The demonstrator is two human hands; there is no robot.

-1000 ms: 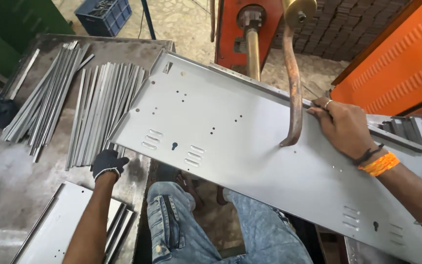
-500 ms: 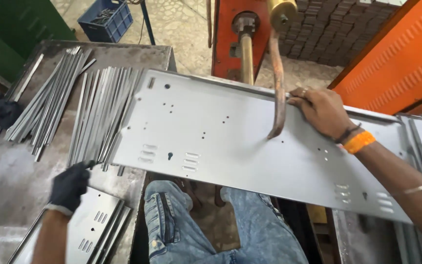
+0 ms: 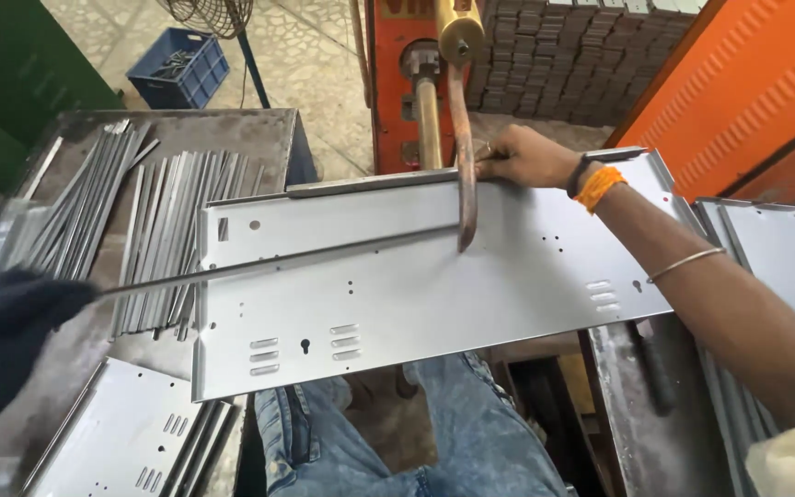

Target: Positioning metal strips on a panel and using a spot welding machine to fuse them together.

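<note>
A long grey sheet-metal panel [image 3: 434, 294] with slots and small holes lies across my lap under a curved welding electrode arm [image 3: 464, 175]. My right hand [image 3: 522, 156], with an orange band at the wrist, grips the panel's far edge beside that arm. My left hand [image 3: 6, 336] wears a dark glove and holds one end of a thin metal strip [image 3: 278, 262]. The strip lies lengthwise on the panel and its far end reaches the tip of the electrode arm.
Several loose metal strips [image 3: 140, 221] lie on the steel table [image 3: 232, 129] at left. More panels [image 3: 140, 433] are stacked at lower left and at right [image 3: 784, 258]. An orange machine [image 3: 397, 83] stands ahead, a blue crate [image 3: 177, 69] on the floor beyond.
My left hand has picked up a thin strip and laid it along the panel. The panel has shifted to lie level and my right hand has moved up along its far edge.
</note>
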